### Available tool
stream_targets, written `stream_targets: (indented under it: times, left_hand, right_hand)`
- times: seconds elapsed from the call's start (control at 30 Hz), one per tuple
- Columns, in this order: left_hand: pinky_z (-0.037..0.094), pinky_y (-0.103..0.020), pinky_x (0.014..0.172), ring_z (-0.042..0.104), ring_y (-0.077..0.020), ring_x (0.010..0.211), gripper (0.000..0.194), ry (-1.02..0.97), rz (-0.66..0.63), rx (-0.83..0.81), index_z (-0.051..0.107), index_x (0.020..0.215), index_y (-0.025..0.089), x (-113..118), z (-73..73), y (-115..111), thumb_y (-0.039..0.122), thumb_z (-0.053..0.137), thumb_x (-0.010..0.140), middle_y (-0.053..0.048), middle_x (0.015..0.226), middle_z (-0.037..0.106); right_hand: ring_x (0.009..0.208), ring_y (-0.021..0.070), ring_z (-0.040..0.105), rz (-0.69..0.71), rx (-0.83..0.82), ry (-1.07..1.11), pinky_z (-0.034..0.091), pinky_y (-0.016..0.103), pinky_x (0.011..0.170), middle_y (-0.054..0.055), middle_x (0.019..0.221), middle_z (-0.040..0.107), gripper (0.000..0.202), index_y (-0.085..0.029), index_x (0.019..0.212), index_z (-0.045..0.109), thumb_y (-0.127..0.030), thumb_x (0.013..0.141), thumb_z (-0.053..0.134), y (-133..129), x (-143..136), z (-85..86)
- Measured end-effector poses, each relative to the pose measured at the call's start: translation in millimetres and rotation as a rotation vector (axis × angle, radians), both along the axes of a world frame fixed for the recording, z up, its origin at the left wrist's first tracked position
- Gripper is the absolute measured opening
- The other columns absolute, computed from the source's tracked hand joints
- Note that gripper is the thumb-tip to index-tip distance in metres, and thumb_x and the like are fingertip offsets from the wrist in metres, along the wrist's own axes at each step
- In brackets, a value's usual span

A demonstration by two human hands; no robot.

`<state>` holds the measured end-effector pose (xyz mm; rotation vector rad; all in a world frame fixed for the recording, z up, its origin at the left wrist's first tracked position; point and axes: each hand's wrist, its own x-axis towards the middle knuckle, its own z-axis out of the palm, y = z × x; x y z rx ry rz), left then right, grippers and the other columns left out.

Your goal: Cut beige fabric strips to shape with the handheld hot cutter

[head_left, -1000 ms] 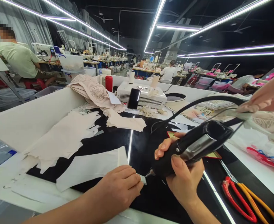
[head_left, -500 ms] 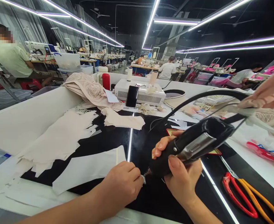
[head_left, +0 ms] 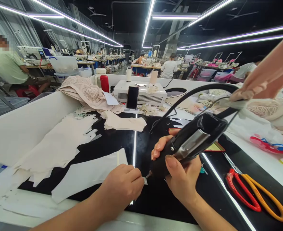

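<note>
While the right hand (head_left: 183,184) wraps its fingers round a black tool (head_left: 192,141), the left hand (head_left: 123,184) pinches a small pale strip (head_left: 145,181) at the tool's tip — right of the white panel (head_left: 88,175). Pillar sign (head_left: 172,50) — too small to read.

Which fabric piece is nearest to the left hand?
The white piece beside the left hand; the large beige pile and small beige stack lie farther away.
</note>
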<state>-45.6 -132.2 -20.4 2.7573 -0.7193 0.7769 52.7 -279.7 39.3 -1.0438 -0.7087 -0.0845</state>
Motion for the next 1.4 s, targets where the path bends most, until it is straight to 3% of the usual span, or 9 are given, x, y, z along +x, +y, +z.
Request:
stream_targets:
  times: [0.2, 0.63, 0.83, 1.03, 1.4]
  left_hand:
    - [0.043, -0.034, 0.067, 0.054, -0.0179, 0.072, 0.022, -0.037, -0.009, -0.009, 0.057, 0.087, 0.018, 0, -6.0, 4, 0.005, 0.052, 0.104, 0.0, 0.081, 0.059]
    - [0.042, -0.033, 0.068, 0.055, -0.0179, 0.069, 0.017, -0.023, -0.037, 0.062, 0.062, 0.101, 0.015, 1, 2.9, 2, 0.002, 0.051, 0.103, 0.0, 0.08, 0.062]
    - [0.042, -0.033, 0.067, 0.053, -0.0175, 0.067, 0.021, -0.023, -0.04, 0.072, 0.059, 0.091, 0.016, 1, 6.2, 2, 0.002, 0.049, 0.103, 0.0, 0.078, 0.06]
    - [0.041, -0.034, 0.067, 0.054, -0.0175, 0.068, 0.021, -0.045, -0.046, 0.08, 0.061, 0.095, 0.015, 1, 7.5, 1, 0.001, 0.047, 0.104, 0.0, 0.078, 0.06]
    - [0.041, -0.034, 0.066, 0.05, -0.0174, 0.067, 0.021, -0.019, -0.03, 0.049, 0.059, 0.089, 0.017, -1, 1.3, 3, 0.005, 0.051, 0.104, 0.001, 0.077, 0.057]
  right_hand:
    - [0.065, 0.0134, 0.064, 0.006, 0.018, 0.015, 0.057, 0.028, 0.057, -0.003, 0.087, 0.069, 0.04, -0.028, 0.119, 0.059, -0.04, 0.089, 0.083, 1, -1, 2.7]
    - [0.063, 0.0138, 0.063, -0.02, 0.013, 0.002, 0.056, 0.028, 0.055, -0.003, 0.084, 0.069, 0.04, -0.028, 0.115, 0.06, -0.044, 0.088, 0.084, 2, -2, 7.1]
    - [0.065, 0.0135, 0.063, -0.003, 0.015, 0.032, 0.056, 0.028, 0.057, -0.003, 0.087, 0.07, 0.041, -0.028, 0.122, 0.061, -0.039, 0.089, 0.084, -2, -1, 4.3]
    - [0.062, 0.014, 0.064, -0.015, 0.018, 0.03, 0.057, 0.029, 0.055, -0.002, 0.084, 0.069, 0.043, -0.028, 0.118, 0.061, -0.044, 0.087, 0.085, 1, -3, 8.1]
    - [0.066, 0.0123, 0.065, 0.007, 0.005, 0.008, 0.058, 0.026, 0.059, -0.003, 0.088, 0.07, 0.029, -0.029, 0.117, 0.063, -0.035, 0.094, 0.08, 0, -4, 3.7]
